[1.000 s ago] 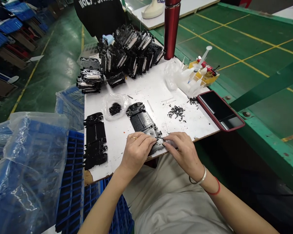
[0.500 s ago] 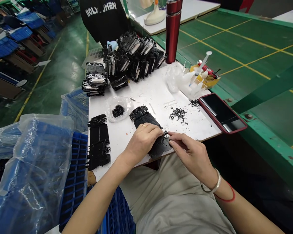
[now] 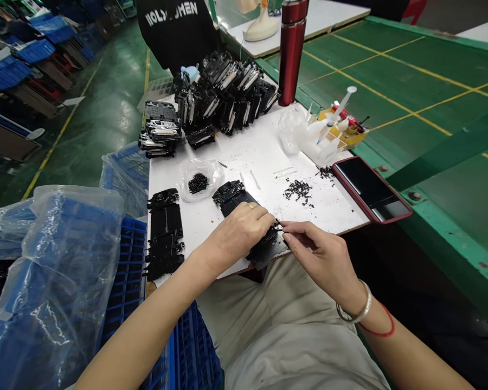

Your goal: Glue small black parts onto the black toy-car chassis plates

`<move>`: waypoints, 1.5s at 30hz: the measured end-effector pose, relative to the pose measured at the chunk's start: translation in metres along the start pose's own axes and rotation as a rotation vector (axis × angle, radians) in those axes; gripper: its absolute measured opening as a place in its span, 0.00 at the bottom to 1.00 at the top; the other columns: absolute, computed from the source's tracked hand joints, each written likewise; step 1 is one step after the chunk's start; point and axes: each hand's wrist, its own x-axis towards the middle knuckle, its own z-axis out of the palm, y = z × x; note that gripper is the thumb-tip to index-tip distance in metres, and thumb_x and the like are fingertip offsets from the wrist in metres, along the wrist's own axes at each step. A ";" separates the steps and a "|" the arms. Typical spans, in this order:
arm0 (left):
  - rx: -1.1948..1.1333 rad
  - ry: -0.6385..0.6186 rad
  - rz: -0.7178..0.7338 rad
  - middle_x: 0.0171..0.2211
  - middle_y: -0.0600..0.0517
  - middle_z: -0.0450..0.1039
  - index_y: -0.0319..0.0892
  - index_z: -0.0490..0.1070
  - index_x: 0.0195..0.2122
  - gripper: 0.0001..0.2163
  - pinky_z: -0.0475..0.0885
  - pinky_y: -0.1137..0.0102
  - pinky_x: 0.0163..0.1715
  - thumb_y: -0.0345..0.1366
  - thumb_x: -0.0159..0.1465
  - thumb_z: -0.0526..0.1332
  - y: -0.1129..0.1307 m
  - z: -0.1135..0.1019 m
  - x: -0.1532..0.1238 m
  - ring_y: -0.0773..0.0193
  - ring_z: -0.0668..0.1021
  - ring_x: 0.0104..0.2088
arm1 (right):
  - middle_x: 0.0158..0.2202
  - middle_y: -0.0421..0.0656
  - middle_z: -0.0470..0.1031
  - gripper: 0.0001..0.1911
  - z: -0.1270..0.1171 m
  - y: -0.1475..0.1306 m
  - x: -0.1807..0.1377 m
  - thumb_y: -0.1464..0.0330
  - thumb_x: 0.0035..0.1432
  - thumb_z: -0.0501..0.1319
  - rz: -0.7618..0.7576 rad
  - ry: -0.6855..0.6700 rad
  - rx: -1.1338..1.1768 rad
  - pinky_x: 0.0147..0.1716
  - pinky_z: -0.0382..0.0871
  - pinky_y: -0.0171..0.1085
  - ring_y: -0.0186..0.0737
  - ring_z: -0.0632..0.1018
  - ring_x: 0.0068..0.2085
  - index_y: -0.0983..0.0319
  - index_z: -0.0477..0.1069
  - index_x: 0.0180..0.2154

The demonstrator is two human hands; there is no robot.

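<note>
A black plastic chassis, like the underside of a toy car, lies at the table's near edge in front of me. My left hand rests over its middle, fingers curled down onto its right side. My right hand pinches a small black part at that same side, close to the left fingertips; its exact shape is partly hidden. Left of them lies a second black chassis. Small black pieces fill a clear plastic bag, and a loose heap of small black parts lies to the right.
Stacked black chassis crowd the table's far side beside a red flask. A phone lies at the right edge, near a yellow box and a syringe. Blue crates with plastic sheeting stand left.
My left hand has shifted slightly right, its fingertips nearer the right fingers at the chassis edge. The chassis has turned a little. My right hand keeps its pinch almost in place.
</note>
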 end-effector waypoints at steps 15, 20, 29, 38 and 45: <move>0.023 0.110 0.077 0.30 0.49 0.74 0.36 0.70 0.36 0.07 0.70 0.70 0.35 0.24 0.67 0.53 -0.008 0.000 -0.005 0.64 0.75 0.32 | 0.40 0.41 0.79 0.07 0.003 0.000 0.000 0.69 0.61 0.59 0.057 -0.060 0.065 0.29 0.74 0.30 0.32 0.78 0.32 0.59 0.72 0.42; -0.001 0.162 0.090 0.30 0.50 0.75 0.38 0.69 0.37 0.08 0.72 0.70 0.35 0.25 0.68 0.51 -0.011 0.005 -0.008 0.65 0.76 0.33 | 0.41 0.42 0.79 0.07 0.003 0.000 0.001 0.69 0.62 0.59 0.051 -0.076 0.063 0.30 0.74 0.32 0.33 0.77 0.32 0.59 0.72 0.42; -0.020 0.293 0.170 0.32 0.47 0.76 0.36 0.67 0.42 0.06 0.74 0.68 0.37 0.23 0.65 0.55 -0.014 0.011 -0.015 0.63 0.77 0.35 | 0.37 0.38 0.78 0.07 0.003 -0.003 0.004 0.71 0.61 0.60 -0.001 -0.080 0.057 0.32 0.72 0.29 0.30 0.76 0.31 0.59 0.71 0.43; -0.033 0.342 0.161 0.32 0.47 0.77 0.36 0.66 0.43 0.08 0.76 0.68 0.36 0.22 0.65 0.55 -0.015 0.014 -0.019 0.63 0.78 0.35 | 0.37 0.39 0.79 0.07 0.006 -0.005 0.005 0.70 0.61 0.60 0.014 -0.078 0.049 0.31 0.73 0.32 0.32 0.76 0.31 0.58 0.72 0.43; -0.014 0.282 0.142 0.33 0.46 0.77 0.36 0.67 0.44 0.08 0.76 0.67 0.36 0.23 0.66 0.53 -0.014 0.009 -0.019 0.62 0.79 0.36 | 0.43 0.43 0.79 0.04 0.008 -0.005 0.003 0.68 0.61 0.60 0.132 -0.078 0.113 0.34 0.75 0.35 0.39 0.80 0.39 0.58 0.72 0.39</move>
